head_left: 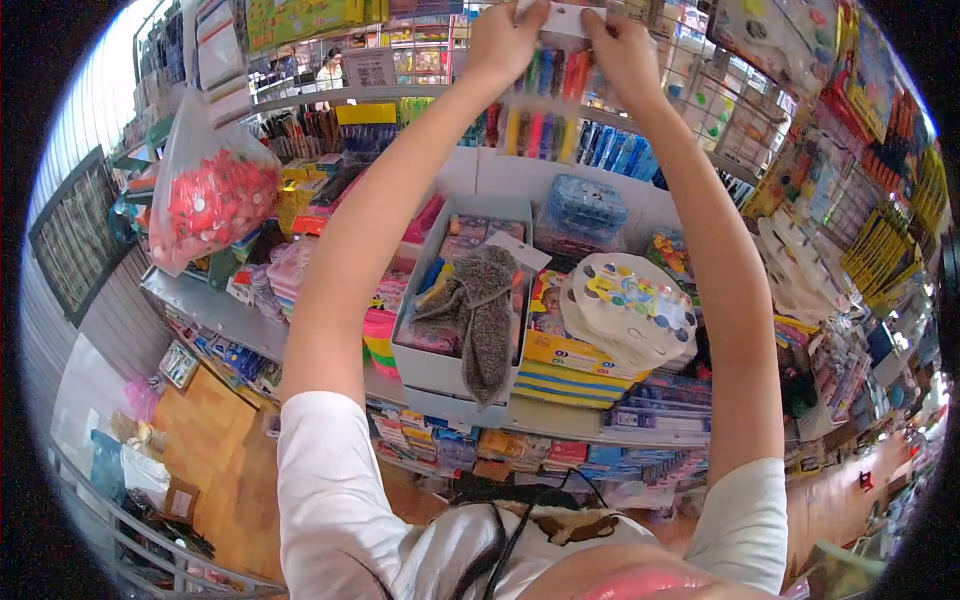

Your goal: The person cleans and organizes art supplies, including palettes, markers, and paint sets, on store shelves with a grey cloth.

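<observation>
Both my arms reach up to the top of the view, in front of a wire grid rack. Between my hands hangs a clear pack of coloured pens (pixel 552 75) with a white header card. My left hand (pixel 505 45) pinches the card's left end, thumb on top. At its right end my right hand (pixel 625 62) grips the same card. The pack is slightly blurred, and more coloured pens (pixel 540 135) show just below it. Part of each hand's fingers is hidden behind the card.
Below my arms, a grey cloth (pixel 475 310) drapes over an open box (pixel 410 335). Paint palettes (pixel 630 305) in plastic lie stacked beside it, near a blue packaged case (pixel 587 208). A plastic bag of red items (pixel 215 195) hangs left. Stocked shelves and hanging goods surround me.
</observation>
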The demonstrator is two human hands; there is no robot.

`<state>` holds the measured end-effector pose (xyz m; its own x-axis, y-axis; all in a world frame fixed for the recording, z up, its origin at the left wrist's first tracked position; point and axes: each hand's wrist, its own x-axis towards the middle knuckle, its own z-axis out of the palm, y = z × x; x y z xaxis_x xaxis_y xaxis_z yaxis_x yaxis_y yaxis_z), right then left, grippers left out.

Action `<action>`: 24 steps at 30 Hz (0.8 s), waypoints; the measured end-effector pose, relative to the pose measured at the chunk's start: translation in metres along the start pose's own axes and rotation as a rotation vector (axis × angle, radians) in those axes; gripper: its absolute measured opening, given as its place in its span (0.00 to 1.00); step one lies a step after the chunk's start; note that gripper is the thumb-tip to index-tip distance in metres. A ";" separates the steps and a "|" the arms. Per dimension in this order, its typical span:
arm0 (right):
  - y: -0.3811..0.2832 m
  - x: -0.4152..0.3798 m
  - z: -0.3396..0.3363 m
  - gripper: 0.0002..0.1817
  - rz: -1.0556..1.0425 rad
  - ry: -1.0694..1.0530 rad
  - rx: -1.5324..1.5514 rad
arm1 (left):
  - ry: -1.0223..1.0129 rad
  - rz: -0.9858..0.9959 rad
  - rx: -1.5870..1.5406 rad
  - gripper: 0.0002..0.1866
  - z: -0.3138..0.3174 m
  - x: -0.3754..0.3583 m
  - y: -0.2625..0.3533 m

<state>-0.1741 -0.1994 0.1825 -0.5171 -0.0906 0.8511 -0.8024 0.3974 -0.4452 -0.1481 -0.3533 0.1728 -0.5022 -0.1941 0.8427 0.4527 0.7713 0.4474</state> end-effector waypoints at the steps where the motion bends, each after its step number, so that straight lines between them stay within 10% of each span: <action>1: 0.001 0.002 0.002 0.21 -0.010 0.021 -0.028 | 0.046 -0.012 -0.012 0.28 -0.001 -0.004 0.005; 3: 0.027 0.018 0.008 0.25 -0.145 0.082 -0.173 | 0.288 0.085 -0.164 0.29 0.019 -0.001 -0.004; 24: 0.044 0.017 0.032 0.27 0.036 0.029 -0.357 | 0.152 0.178 -0.228 0.28 0.041 0.002 -0.037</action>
<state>-0.2281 -0.2126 0.1684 -0.5304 -0.0464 0.8465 -0.6265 0.6942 -0.3544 -0.1957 -0.3571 0.1456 -0.2928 -0.1702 0.9409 0.6856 0.6486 0.3306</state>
